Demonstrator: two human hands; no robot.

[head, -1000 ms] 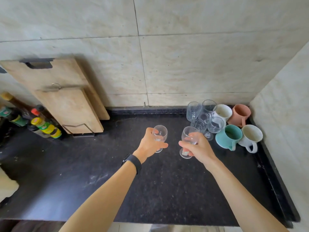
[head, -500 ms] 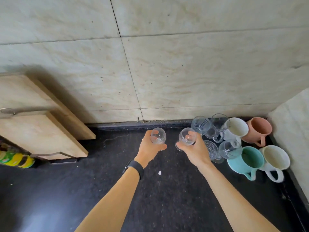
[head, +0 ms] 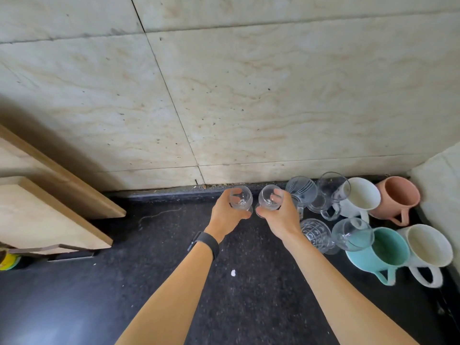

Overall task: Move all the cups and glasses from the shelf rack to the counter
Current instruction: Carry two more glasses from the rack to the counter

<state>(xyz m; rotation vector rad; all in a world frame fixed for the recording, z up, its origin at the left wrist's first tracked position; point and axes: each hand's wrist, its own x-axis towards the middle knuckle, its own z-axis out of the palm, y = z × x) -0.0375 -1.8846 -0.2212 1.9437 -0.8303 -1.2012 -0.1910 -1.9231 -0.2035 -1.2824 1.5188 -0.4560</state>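
My left hand [head: 227, 216] grips a small clear stemmed glass [head: 240, 198] at the back of the black counter [head: 149, 282], close to the wall. Right beside it, my right hand [head: 282, 217] grips a second clear stemmed glass [head: 270, 197]. The two glasses stand upright and almost touch. To their right is a cluster on the counter: a striped glass [head: 301, 189], a glass mug [head: 331, 192], a patterned glass [head: 317, 234], a stemmed glass [head: 351, 234], two white mugs [head: 361, 199] [head: 429, 247], a pink mug [head: 398, 199] and a teal mug [head: 380, 252]. No shelf rack is in view.
Two wooden cutting boards [head: 49, 202] lean against the tiled wall [head: 249, 95] at the left. A yellow-capped bottle [head: 7, 261] peeks in at the left edge. A side wall [head: 443, 185] closes the right corner. A white crumb [head: 233, 273] lies on the counter.
Both hands have carried their glasses away from me toward the back wall, next to the cluster of cups. The camera has moved closer and tilted right.
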